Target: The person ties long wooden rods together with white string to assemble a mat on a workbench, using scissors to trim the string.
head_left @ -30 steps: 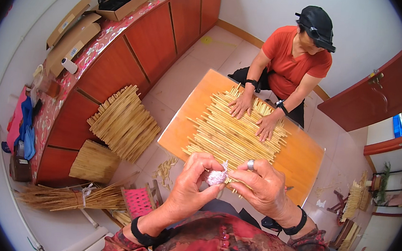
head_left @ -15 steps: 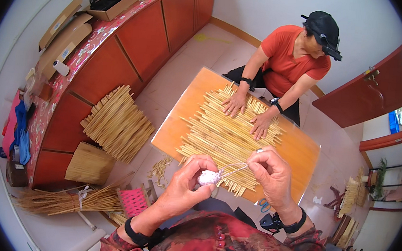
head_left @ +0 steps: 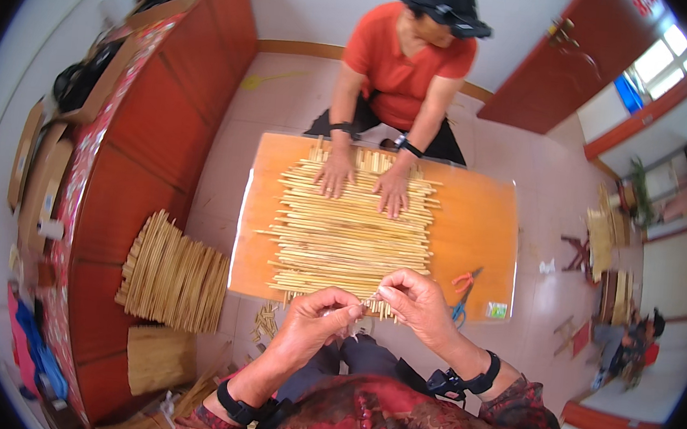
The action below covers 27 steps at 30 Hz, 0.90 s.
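Observation:
My left hand (head_left: 316, 325) is closed around a small ball of white string (head_left: 330, 313), mostly covered by the fingers and blurred. Close beside it, my right hand (head_left: 421, 307) pinches the string's end between thumb and fingertips. Both hands are raised over the near edge of an orange-brown table (head_left: 482, 218). On that table lies a wide layer of straw-coloured stalks (head_left: 349, 244), side by side with uneven ends. Across from me, a person in a red shirt rests their two hands (head_left: 393, 191) flat on the far stalks.
Red-handled pliers (head_left: 463, 283) and blue-handled scissors (head_left: 458, 313) lie at the table's right. Left on the floor stand a stalk bundle (head_left: 170, 277) and a flat mat (head_left: 161, 359), beside a long red cabinet (head_left: 138, 180). Another person (head_left: 630, 350) sits far right.
The view has swung, so the table now looks squarer to me. My hands have drawn closer together, and the string loop stretched between them has shortened. The other person's hands stay on the stalks.

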Tool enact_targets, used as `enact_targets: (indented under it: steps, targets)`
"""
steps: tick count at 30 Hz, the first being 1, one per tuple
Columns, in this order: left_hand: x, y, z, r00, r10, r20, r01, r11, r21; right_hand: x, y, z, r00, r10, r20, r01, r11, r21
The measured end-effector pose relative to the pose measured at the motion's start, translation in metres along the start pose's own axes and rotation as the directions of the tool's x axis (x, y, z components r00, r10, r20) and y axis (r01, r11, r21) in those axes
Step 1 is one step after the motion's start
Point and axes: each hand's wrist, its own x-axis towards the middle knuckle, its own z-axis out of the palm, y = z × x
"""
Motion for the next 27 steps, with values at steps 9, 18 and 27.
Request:
enact_targets:
  steps: [9,18,27]
  targets:
    - [0.069,-0.034,0.032,0.961,-0.269,0.065,0.257,0.955,0.145,-0.001,0.156,-0.095,0.965,0.122,-0.233,-0.078,0.979,0.188]
    - [0.121,-0.083,0.061,0.956,-0.294,-0.007,0.289,0.934,0.212,-0.022,0.317,-0.247,0.497,-0.062,-0.865,-0.529,0.769,-0.359]
    - [0.163,-0.103,0.099,0.948,-0.318,0.015,0.309,0.932,0.19,-0.011,0.366,-0.284,0.35,0.086,-0.933,-0.837,0.476,-0.27]
